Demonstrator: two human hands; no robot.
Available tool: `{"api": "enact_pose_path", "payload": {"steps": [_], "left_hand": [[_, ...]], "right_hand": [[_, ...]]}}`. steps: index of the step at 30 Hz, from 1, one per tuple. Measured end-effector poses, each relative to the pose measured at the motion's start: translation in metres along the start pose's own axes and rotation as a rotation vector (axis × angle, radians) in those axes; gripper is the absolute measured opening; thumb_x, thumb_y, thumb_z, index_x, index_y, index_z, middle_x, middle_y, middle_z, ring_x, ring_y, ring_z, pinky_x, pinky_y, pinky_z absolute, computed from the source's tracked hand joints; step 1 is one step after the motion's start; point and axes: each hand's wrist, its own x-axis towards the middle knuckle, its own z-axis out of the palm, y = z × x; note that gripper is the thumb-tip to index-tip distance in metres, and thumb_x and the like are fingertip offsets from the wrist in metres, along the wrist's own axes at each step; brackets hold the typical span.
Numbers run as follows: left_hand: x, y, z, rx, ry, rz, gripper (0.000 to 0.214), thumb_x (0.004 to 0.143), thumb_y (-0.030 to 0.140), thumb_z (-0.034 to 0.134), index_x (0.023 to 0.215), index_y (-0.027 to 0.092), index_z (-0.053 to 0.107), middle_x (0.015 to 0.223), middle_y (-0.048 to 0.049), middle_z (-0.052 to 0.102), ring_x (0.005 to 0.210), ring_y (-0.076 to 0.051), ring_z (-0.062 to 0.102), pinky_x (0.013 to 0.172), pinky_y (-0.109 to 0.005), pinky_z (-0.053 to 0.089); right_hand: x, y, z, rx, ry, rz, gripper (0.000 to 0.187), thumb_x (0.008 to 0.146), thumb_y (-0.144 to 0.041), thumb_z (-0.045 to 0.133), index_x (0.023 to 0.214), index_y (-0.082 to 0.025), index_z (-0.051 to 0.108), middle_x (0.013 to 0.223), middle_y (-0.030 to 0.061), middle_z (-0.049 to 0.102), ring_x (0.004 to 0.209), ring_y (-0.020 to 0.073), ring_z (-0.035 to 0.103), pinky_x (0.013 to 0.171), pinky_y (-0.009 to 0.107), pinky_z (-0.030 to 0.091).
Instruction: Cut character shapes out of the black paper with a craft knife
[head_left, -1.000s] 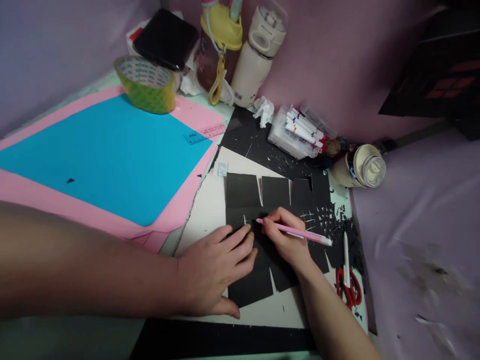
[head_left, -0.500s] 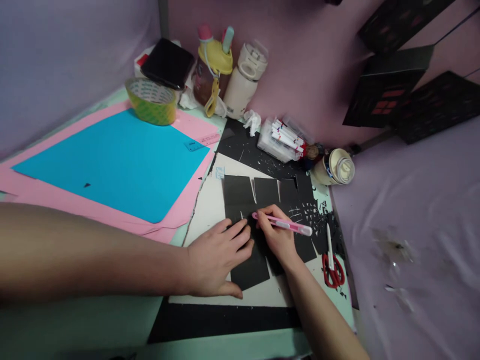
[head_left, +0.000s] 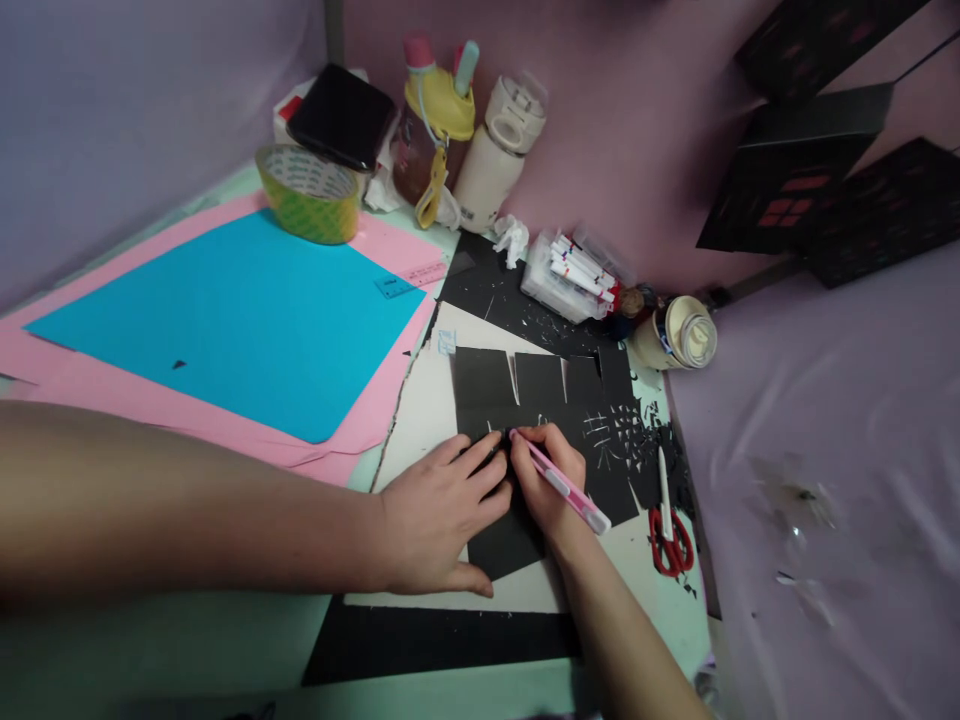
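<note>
My left hand (head_left: 450,510) lies with spread fingers on a black paper sheet (head_left: 484,385), pressing it down. In my right hand (head_left: 551,480) is a pink utility knife (head_left: 562,482), held like a pen. Its tip meets the paper just beside my left fingertips; the blade itself is too small to make out. The black sheet has slits along its far edge and cut-out patterns at its right part. Beneath it is a white board (head_left: 412,420). Red-handled scissors (head_left: 670,540) lie right of the board, with a white pen-like tool (head_left: 664,480) beside them.
Blue paper (head_left: 240,330) over pink paper (head_left: 375,225) lies at left, with a tape roll (head_left: 311,200) and a ruler (head_left: 409,278) on it. Bottles (head_left: 491,155), a marker box (head_left: 570,278) and a cup (head_left: 667,335) stand at the back. Black scraps litter the right side.
My right hand has shifted slightly down, and the knife has swung so its rear end points more toward me. My left hand stays on the paper. The whole view has moved a little.
</note>
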Motion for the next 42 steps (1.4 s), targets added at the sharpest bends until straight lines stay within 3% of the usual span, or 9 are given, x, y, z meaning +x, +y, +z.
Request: {"api": "enact_pose_path", "payload": {"steps": [25,32,42], "left_hand": [[-0.0016,0.0004,0.0021,0.032,0.020,0.024,0.091,0.079,0.081,0.050,0.134,0.008,0.052,0.143,-0.0206,0.050,0.138,-0.042,0.035,0.108,-0.050,0.025],[-0.0019,0.0004,0.0024,0.017,0.028,0.015,0.091,0.078,0.080,0.051,0.134,0.009,0.051,0.144,-0.0220,0.048,0.139,-0.041,0.035,0.107,-0.050,0.027],[-0.0010,0.0005,0.0022,0.002,0.027,0.009,0.090,0.077,0.080,0.054,0.134,0.010,0.052,0.142,-0.0210,0.050,0.139,-0.041,0.035,0.107,-0.049,0.026]], "right_hand": [[0.0002,-0.0028,-0.0033,0.066,-0.031,0.034,0.020,0.085,-0.023,0.058,0.066,-0.022,0.053,0.057,-0.0037,0.060,0.048,0.0107,0.051,0.050,0.022,0.043],[0.0004,0.0014,-0.0005,0.091,0.035,0.095,0.015,0.086,-0.029,0.062,0.073,-0.021,0.059,0.066,-0.0006,0.069,0.055,0.0130,0.061,0.054,0.023,0.048],[0.0007,0.0041,-0.0001,0.078,0.017,0.081,0.014,0.086,-0.030,0.063,0.076,-0.021,0.061,0.067,-0.0003,0.069,0.055,0.0130,0.061,0.054,0.024,0.048]]}}
